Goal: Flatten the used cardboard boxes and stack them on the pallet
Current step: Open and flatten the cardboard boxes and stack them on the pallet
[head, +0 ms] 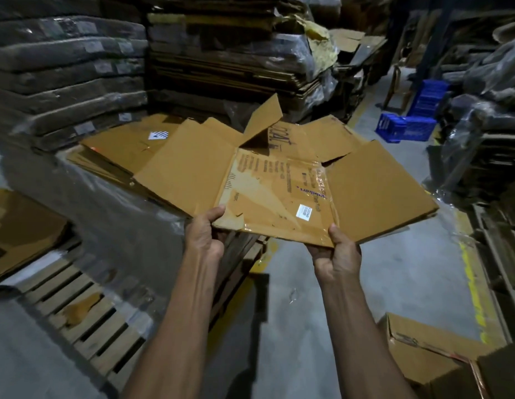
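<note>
A flattened brown cardboard box (279, 182) with tape and a white barcode label hangs level in front of me, its flaps spread left, right and one sticking up at the back. My left hand (205, 234) grips its near left corner, thumb on top. My right hand (336, 251) grips the near edge further right, thumb on top too. The box hovers over the near corner of a stack of flattened boxes (129, 145), which rests on a plastic-wrapped load. A wooden pallet (77, 306) lies low at the left.
Tall wrapped stacks (66, 67) of flat cardboard rise behind and at the right. Blue plastic crates (406, 125) stand on the grey floor at the back right. An unflattened cardboard box (429, 355) sits at the bottom right beside a yellow floor line (472, 289).
</note>
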`<state>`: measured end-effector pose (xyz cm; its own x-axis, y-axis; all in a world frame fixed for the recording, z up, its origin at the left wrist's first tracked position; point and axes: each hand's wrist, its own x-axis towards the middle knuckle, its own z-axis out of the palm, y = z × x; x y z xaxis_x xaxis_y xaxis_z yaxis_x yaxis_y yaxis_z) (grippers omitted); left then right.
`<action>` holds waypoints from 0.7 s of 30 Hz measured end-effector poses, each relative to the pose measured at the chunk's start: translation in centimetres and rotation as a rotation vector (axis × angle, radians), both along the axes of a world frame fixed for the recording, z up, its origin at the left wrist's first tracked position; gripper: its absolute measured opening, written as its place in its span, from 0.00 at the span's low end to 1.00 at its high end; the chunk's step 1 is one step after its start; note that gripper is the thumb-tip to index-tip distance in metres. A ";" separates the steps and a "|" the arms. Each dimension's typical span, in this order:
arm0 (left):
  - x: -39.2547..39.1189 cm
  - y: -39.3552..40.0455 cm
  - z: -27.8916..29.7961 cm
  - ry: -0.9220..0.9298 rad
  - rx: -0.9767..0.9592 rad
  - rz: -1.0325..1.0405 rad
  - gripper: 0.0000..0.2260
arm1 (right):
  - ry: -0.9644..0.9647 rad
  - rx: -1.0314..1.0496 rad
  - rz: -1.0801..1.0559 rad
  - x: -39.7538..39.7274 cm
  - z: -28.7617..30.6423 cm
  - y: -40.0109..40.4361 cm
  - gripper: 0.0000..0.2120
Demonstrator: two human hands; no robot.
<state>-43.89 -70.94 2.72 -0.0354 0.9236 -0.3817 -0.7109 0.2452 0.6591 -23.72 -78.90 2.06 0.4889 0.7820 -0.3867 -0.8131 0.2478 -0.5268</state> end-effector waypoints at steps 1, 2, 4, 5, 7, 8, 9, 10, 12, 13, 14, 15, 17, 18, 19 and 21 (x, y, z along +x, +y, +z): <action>-0.6 0.7 0.2 -0.006 0.012 0.017 0.09 | -0.005 0.002 0.017 -0.5 0.2 1.2 0.05; -1.2 1.4 0.4 -0.014 0.018 0.030 0.06 | -0.009 0.002 0.033 -1.0 0.3 2.3 0.05; -2.7 3.5 0.8 -0.031 0.036 0.061 0.05 | -0.007 0.011 0.078 -2.1 0.5 5.3 0.05; -3.5 4.8 0.8 -0.046 0.044 0.083 0.05 | -0.006 0.012 0.100 -2.8 0.6 7.1 0.04; -5.0 7.6 0.8 -0.067 0.062 0.121 0.05 | -0.013 0.007 0.133 -4.1 0.8 10.9 0.05; -5.8 9.1 0.7 -0.078 0.067 0.143 0.06 | -0.022 0.006 0.154 -4.8 0.7 13.0 0.06; -6.5 10.7 0.7 -0.091 0.071 0.170 0.06 | -0.033 0.009 0.177 -5.6 0.6 15.2 0.06; -7.3 12.2 0.6 -0.103 0.075 0.196 0.06 | -0.044 0.009 0.192 -6.3 0.6 17.2 0.06; -9.2 15.9 0.4 -0.116 0.084 0.234 0.07 | -0.048 0.009 0.232 -7.9 0.4 21.9 0.05; -10.1 17.9 0.2 -0.112 0.084 0.248 0.07 | -0.053 0.009 0.258 -8.9 0.4 24.4 0.04; -11.0 19.7 0.1 -0.105 0.084 0.261 0.07 | -0.058 0.004 0.274 -9.7 0.5 26.7 0.03; -11.7 21.2 0.1 -0.101 0.079 0.275 0.08 | -0.061 0.003 0.286 -10.4 0.7 28.5 0.03; -13.2 24.5 0.6 -0.106 0.075 0.303 0.14 | -0.059 0.009 0.321 -11.9 1.1 32.7 0.04; -13.9 26.1 0.8 -0.115 0.075 0.319 0.17 | -0.063 0.008 0.336 -12.7 1.2 34.6 0.05; -14.5 27.5 0.9 -0.127 0.079 0.331 0.19 | -0.069 0.010 0.352 -13.3 1.4 36.4 0.07; -15.2 29.8 1.2 -0.149 0.082 0.344 0.19 | -0.081 0.022 0.395 -14.2 1.6 39.6 0.10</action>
<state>-59.12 -41.15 3.92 -0.2983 0.8950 -0.3315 -0.8321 -0.0737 0.5497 -37.88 -39.29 3.71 0.1772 0.9235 -0.3404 -0.8038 -0.0638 -0.5915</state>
